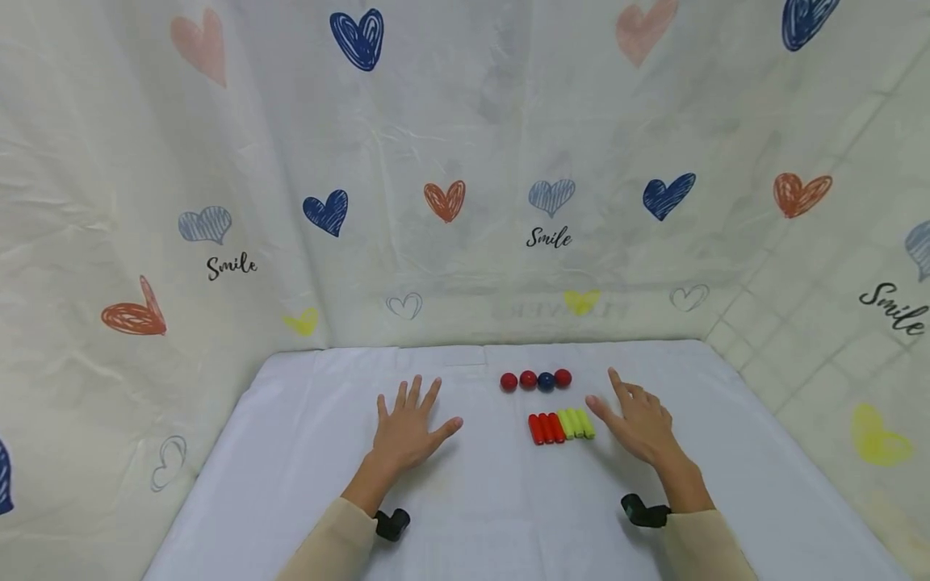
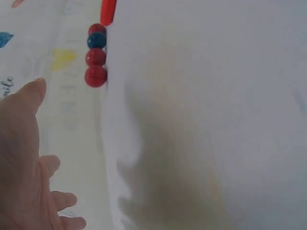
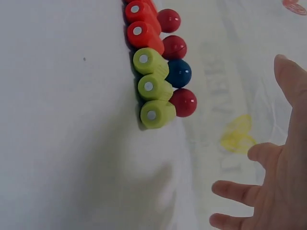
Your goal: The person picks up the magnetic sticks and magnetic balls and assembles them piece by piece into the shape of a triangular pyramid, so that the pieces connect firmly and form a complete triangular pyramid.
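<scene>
Flanking sticks [image 1: 556, 428] and balls [image 1: 546, 382], left grip [image 1: 407, 434] and right grip [image 1: 641, 424] hang released

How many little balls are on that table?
4, in one row, from left to right in the head view: first red ball, second red ball, blue ball, last red ball.

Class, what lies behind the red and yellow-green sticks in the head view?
Behind the sticks: three red balls and one dark blue ball, then the printed curtain. What's under the sticks is covered.
</scene>
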{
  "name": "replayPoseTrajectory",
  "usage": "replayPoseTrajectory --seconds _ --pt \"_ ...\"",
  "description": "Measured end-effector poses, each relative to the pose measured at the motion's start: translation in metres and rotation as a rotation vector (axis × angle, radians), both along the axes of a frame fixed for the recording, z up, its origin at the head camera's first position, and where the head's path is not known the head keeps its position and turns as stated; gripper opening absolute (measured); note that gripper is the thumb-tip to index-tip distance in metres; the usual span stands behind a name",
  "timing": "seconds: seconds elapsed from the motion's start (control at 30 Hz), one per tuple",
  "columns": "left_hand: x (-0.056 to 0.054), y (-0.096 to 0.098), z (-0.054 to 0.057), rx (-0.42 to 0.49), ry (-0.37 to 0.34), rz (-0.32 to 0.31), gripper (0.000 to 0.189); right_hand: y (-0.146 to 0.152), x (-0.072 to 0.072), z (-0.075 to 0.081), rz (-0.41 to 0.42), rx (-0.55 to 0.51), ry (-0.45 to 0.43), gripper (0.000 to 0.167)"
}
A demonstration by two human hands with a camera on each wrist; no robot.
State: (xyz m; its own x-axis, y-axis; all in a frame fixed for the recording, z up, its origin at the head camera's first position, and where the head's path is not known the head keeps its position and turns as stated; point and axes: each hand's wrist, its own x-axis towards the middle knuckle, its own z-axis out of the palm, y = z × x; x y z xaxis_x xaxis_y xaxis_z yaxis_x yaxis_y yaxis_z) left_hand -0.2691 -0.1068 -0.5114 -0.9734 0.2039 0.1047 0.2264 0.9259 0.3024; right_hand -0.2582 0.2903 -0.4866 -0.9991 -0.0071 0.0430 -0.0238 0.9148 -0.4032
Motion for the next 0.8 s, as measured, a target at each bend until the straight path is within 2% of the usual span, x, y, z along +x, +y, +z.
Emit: replayPoseTrajectory --seconds 0.1,0.23,0.43,0.63,0.8 --pt "-0.004 0.015 0.003 0.051 -0.013 -0.019 0.089 -0.004 -0.005 0.001 -0.011 -0.046 -0.040 0.091" --pt "-0.010 0.029 0.004 0.121 0.005 -0.037 0.081 -0.007 -0.009 0.003 -0.019 -0.132 -0.115 0.090" --pt "-0.022 0.043 0.000 0.266 0.024 -0.038 0.066 -0.007 -0.015 -0.002 -0.002 -0.232 -0.204 0.087" --pt "-0.033 0.056 -0.004 0.380 -0.050 -0.040 0.055 -0.004 -0.017 -0.016 0.036 -0.281 -0.193 0.064" --pt "-0.044 0.067 -0.008 0.425 -0.052 -0.060 0.050 -0.005 -0.017 -0.022 0.051 -0.296 -0.164 0.059"
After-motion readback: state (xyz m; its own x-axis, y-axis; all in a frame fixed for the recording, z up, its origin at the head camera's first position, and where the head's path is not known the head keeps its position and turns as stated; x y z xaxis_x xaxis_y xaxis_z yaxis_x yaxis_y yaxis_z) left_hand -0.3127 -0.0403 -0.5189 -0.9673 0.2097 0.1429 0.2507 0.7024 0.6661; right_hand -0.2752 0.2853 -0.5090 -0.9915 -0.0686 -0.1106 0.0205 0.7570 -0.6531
